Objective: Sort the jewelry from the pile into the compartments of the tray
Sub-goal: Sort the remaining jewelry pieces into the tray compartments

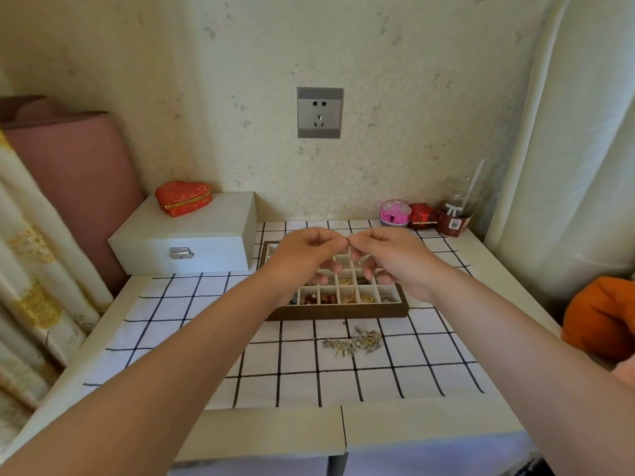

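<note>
On the checked cloth (pixel 292 355), a tangled pile of silvery jewelry (pixel 352 343) is lying just near of the tray (pixel 338 313). Above the tray the left hand (pixel 305 250) and right hand (pixel 388 252) are hovering, fingers curled in narrow, each pressing thumb against forefinger where the two hands are meeting. What they are pinching, if anything, is too small to tell. The tray, dark wood outside with pale square dividers, is holding reddish beads (pixel 318 298) and gold pieces (pixel 357 297) in its near row. Far left, a smooth white box (pixel 185 235) is carrying a red heart-shaped case (pixel 184 198) – far right, a pink pot (pixel 395 213), a red box (pixel 422 214) and a clear cup (pixel 455 207) are standing by the wall.
</note>
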`<state>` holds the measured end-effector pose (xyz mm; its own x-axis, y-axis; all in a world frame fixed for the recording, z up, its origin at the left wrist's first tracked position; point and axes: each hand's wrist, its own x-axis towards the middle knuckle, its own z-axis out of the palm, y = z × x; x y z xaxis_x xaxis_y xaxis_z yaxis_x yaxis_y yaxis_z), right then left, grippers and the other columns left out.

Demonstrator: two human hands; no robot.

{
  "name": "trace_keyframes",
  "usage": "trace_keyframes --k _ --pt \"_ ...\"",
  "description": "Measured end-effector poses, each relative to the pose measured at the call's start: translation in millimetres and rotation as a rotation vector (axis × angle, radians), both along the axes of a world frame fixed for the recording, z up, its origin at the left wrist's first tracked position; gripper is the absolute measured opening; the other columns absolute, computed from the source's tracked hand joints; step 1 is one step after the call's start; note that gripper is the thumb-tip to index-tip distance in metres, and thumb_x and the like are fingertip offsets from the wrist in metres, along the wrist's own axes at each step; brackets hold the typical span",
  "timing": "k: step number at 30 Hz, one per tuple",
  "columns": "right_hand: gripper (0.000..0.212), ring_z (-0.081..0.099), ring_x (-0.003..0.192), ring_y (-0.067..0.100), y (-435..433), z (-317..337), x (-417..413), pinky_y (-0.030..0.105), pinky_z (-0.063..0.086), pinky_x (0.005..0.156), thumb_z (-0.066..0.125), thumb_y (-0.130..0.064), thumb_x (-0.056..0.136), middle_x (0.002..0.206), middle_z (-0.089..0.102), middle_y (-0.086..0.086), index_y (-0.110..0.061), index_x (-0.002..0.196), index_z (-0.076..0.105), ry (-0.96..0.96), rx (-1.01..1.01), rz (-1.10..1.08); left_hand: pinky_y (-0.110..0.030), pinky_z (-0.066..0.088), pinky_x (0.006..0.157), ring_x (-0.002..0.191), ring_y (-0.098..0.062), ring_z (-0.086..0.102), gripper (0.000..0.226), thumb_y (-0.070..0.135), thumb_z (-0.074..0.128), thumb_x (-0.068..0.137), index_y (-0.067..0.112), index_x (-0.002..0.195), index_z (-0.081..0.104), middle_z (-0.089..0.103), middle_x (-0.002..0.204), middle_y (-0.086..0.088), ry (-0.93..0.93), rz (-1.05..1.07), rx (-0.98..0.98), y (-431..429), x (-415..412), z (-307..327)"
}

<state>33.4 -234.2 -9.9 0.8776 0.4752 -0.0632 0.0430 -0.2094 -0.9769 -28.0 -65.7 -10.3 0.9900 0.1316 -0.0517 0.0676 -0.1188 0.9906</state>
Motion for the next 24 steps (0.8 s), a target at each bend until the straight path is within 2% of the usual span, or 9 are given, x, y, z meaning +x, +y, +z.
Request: trace_keyframes --k 6,11,15,19,22,24 --pt "0.012 0.056 0.052 0.012 14 9 16 0.018 0.035 0.041 0.065 -0.025 0.096 0.074 0.069 -0.008 -0.020 0.088 0.073 -0.177 -0.023 -0.134 -0.020 0.052 0.056 0.070 -0.008 0.069 0.014 0.027 0.067 0.093 0.019 0.104 0.071 0.077 0.093 0.005 -0.066 0.085 -0.022 -3 20 10" --pt "0.009 0.054 0.045 0.004 23 6 31 0.011 0.041 0.046 0.066 -0.024 0.096 0.058 0.065 -0.022 -0.022 0.090 0.072 -0.383 -0.102 -0.140 -0.019 0.048 0.052 0.071 -0.009 0.068 0.017 0.028 0.063 0.096 0.018 0.106 0.072 0.077 0.093 0.007 0.010 0.126 -0.093 1 35 4" --pt "0.011 0.056 0.046 -0.002 31 4 43 0.011 0.043 0.049 0.068 -0.021 0.095 0.082 0.068 -0.014 -0.028 0.087 0.071 -0.456 -0.122 -0.100 -0.021 0.048 0.054 0.071 -0.010 0.066 0.015 0.026 0.059 0.098 0.018 0.105 0.071 0.077 0.093 0.006 0.040 0.152 -0.114 9 45 0" --pt "0.007 0.057 0.059 -0.014 40 1 56 0.017 0.045 0.063 0.070 -0.026 0.090 0.082 0.071 -0.015 -0.028 0.086 0.075 -0.568 -0.246 -0.066 -0.022 0.050 0.056 0.070 -0.010 0.067 0.014 0.024 0.061 0.098 0.017 0.105 0.071 0.077 0.093 0.004 0.045 0.152 -0.090 18 54 -4" --pt "0.005 0.058 0.062 -0.013 45 0 65 0.021 0.047 0.064 0.077 -0.033 0.085 0.080 0.072 -0.015 -0.029 0.087 0.078 -0.605 -0.303 -0.032 -0.021 0.052 0.055 0.068 -0.009 0.069 0.013 0.023 0.062 0.097 0.017 0.105 0.071 0.077 0.091 0.004 0.062 0.172 -0.067 26 59 -8" --pt "0.004 0.060 0.055 -0.007 48 0 70 0.022 0.049 0.062 0.076 -0.031 0.087 0.081 0.073 -0.014 -0.028 0.085 0.079 -0.600 -0.308 -0.017 -0.021 0.052 0.056 0.072 -0.009 0.070 0.015 0.024 0.062 0.097 0.018 0.106 0.071 0.077 0.091 0.005 0.075 0.158 -0.076 30 61 -9"
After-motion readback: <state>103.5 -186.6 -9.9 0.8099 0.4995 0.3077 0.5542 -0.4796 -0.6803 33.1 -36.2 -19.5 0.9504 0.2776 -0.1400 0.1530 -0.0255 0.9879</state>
